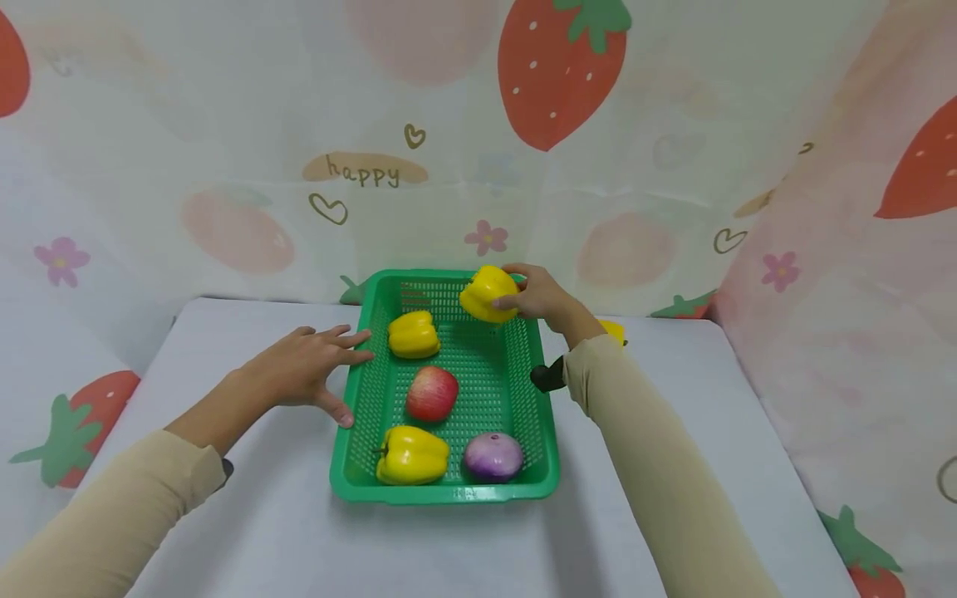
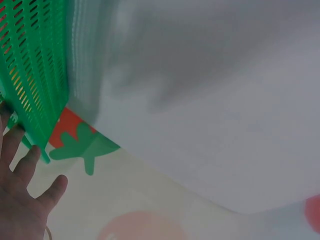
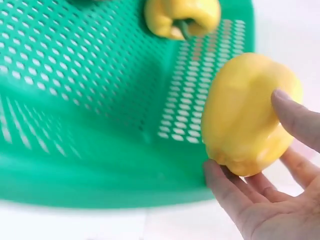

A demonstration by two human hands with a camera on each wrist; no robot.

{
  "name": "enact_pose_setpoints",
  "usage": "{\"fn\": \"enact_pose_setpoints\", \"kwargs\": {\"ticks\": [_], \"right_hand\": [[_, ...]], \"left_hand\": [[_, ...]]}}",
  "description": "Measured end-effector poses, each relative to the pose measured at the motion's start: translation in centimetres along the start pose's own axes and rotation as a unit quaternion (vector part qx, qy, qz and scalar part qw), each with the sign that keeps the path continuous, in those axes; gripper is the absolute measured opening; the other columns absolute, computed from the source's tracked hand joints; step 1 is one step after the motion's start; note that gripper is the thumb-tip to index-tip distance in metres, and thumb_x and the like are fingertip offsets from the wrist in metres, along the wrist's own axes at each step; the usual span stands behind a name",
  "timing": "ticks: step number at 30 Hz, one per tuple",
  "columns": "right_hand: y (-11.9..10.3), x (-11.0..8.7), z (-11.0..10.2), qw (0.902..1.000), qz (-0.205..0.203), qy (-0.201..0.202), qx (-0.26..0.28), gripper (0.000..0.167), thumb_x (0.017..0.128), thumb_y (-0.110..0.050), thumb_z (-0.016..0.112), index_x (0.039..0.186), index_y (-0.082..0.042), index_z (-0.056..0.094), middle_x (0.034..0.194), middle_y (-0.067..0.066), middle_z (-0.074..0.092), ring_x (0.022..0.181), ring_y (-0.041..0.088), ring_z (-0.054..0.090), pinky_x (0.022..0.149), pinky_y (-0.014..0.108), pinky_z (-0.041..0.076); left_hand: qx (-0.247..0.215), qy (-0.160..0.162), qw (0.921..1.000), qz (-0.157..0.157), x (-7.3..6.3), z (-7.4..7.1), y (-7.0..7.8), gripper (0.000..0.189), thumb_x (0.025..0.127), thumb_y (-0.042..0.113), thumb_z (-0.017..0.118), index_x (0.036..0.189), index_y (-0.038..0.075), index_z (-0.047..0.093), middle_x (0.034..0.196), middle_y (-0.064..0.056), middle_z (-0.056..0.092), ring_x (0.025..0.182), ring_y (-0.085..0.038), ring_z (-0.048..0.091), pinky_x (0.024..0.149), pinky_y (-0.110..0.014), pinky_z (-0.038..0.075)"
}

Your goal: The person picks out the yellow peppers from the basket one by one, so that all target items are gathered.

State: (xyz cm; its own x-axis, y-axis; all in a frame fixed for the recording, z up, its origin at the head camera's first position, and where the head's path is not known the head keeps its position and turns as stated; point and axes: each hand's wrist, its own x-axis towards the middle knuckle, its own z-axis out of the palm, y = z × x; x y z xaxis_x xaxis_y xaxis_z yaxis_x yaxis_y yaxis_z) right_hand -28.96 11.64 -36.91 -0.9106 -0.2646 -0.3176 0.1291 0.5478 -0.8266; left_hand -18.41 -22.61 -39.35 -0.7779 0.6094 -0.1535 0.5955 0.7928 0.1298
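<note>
Head view: we list one yellow pepper (image 1: 486,295), gripped by the right hand (image 1: 544,297) above the basket (image 1: 444,496), toward its far right corner. The pepper lies to the left of the palm; of the two hands, the right is the nearer. Left hand (image 1: 314,365): at the basket's left edge, fingers spread wide; whether they touch, we cannot tell. Within the basket: a second pepper (image 1: 414,335), toward the far left corner; an apple (image 1: 432,394), near the middle; a third pepper (image 1: 413,456), near left corner; a purple vegetable (image 1: 493,457), near right corner. By the table's (image 1: 673,465) far edge: a yellow item (image 1: 615,330), mostly behind the right wrist.

Left wrist view: we record the left fingers spread, holding nothing, beside the basket.

Right wrist view: we note thumb and fingers around the held pepper, its long axis apparently crosswise to the thumb, stem unseen. The basket's wall stands close by.
</note>
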Motion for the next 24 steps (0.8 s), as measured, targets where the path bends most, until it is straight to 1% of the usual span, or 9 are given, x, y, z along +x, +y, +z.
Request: {"fn": "enact_pose_setpoints", "kwargs": {"ticks": [4, 8, 10, 14, 18, 24], "right_hand": [[-0.7, -0.7, -2.2, 0.9999, -0.005, 0.013, -0.003, 0.07, 0.095, -0.011, 0.068, 0.155, -0.01, 0.032, 0.144, 0.024, 0.045, 0.123, 0.037, 0.052, 0.105, 0.047, 0.046], [-0.7, -1.3, -4.4, 0.9992, -0.008, 0.033, -0.019, 0.07, 0.096, -0.013, 0.068, 0.155, -0.01, 0.031, 0.145, 0.022, 0.044, 0.125, 0.036, 0.05, 0.107, 0.047, 0.044], [-0.5, -1.6, -5.5, 0.999, -0.009, 0.04, -0.019, 0.07, 0.096, -0.014, 0.068, 0.155, -0.01, 0.031, 0.146, 0.022, 0.044, 0.126, 0.036, 0.049, 0.108, 0.047, 0.043], [0.3, -2.2, -7.7, 0.9988, -0.001, 0.047, -0.016, 0.07, 0.096, -0.013, 0.068, 0.155, -0.009, 0.031, 0.149, 0.023, 0.041, 0.128, 0.037, 0.047, 0.11, 0.047, 0.041], [1.2, -3.4, -9.8, 0.9981, 0.013, 0.058, -0.02, 0.071, 0.097, -0.013, 0.067, 0.156, -0.01, 0.029, 0.15, 0.024, 0.039, 0.129, 0.038, 0.046, 0.112, 0.047, 0.039], [3.4, -5.0, -12.7, 0.9961, 0.029, 0.074, -0.037, 0.073, 0.097, -0.011, 0.066, 0.157, -0.008, 0.024, 0.15, 0.029, 0.035, 0.128, 0.042, 0.045, 0.112, 0.049, 0.037]], "left_hand": [[-0.002, 0.0, 1.0, -0.003, 0.0, -0.2, 0.1, 0.097, 0.064, 0.07, 0.078, 0.139, 0.01, 0.06, 0.153, -0.017, 0.043, 0.141, -0.046, 0.034, 0.102, -0.071, 0.036], [0.0, -0.001, 1.0, -0.004, 0.0, -0.1, 0.1, 0.097, 0.065, 0.07, 0.079, 0.139, 0.011, 0.059, 0.153, -0.017, 0.043, 0.141, -0.046, 0.034, 0.102, -0.071, 0.035], [0.001, 0.0, 1.0, -0.004, 0.0, 0.0, 0.1, 0.096, 0.065, 0.069, 0.079, 0.139, 0.011, 0.06, 0.153, -0.017, 0.043, 0.141, -0.046, 0.034, 0.101, -0.071, 0.035], [0.0, 0.002, 1.0, -0.002, 0.0, 0.1, 0.1, 0.095, 0.065, 0.068, 0.08, 0.138, 0.01, 0.06, 0.152, -0.018, 0.044, 0.14, -0.046, 0.035, 0.101, -0.071, 0.036], [0.003, 0.007, 1.0, 0.002, 0.0, 0.1, 0.1, 0.095, 0.065, 0.067, 0.08, 0.138, 0.01, 0.06, 0.151, -0.018, 0.044, 0.14, -0.046, 0.037, 0.1, -0.071, 0.037], [0.008, 0.011, 0.9999, 0.007, 0.1, 0.2, 0.0, 0.095, 0.065, 0.067, 0.08, 0.137, 0.009, 0.061, 0.151, -0.018, 0.044, 0.139, -0.046, 0.038, 0.1, -0.07, 0.038]]}}
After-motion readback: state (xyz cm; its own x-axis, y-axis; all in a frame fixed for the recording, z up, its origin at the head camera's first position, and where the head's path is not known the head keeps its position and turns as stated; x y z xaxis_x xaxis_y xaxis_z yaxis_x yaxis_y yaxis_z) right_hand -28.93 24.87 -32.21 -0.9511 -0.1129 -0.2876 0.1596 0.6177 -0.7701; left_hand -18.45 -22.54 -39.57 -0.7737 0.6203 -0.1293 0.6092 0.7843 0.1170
